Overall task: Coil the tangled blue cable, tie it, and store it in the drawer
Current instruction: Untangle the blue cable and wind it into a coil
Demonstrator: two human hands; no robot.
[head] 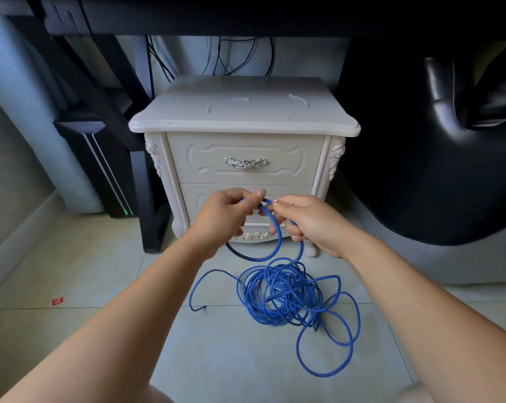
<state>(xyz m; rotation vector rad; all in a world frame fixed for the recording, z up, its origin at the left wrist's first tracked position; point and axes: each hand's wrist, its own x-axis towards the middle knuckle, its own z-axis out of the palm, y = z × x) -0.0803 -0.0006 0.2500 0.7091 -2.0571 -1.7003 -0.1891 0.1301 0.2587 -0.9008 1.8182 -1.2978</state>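
Observation:
A long blue cable point(283, 298) lies in a tangled heap on the tiled floor, with loose loops spreading to the right and one end trailing left. One loop of it rises to my hands. My left hand point(231, 210) pinches the top of that loop. My right hand point(301, 219) grips the cable beside it, a strand running down from it to the heap. Both hands are held in front of the lower drawer point(196, 199) of a white nightstand point(243, 112). The upper drawer point(292, 158), with a silver handle, is closed.
A black desk frame point(147, 199) and a dark computer tower point(106, 170) stand left of the nightstand. A large black leather chair point(435, 141) fills the right. A small red scrap point(57, 301) lies on the floor at left.

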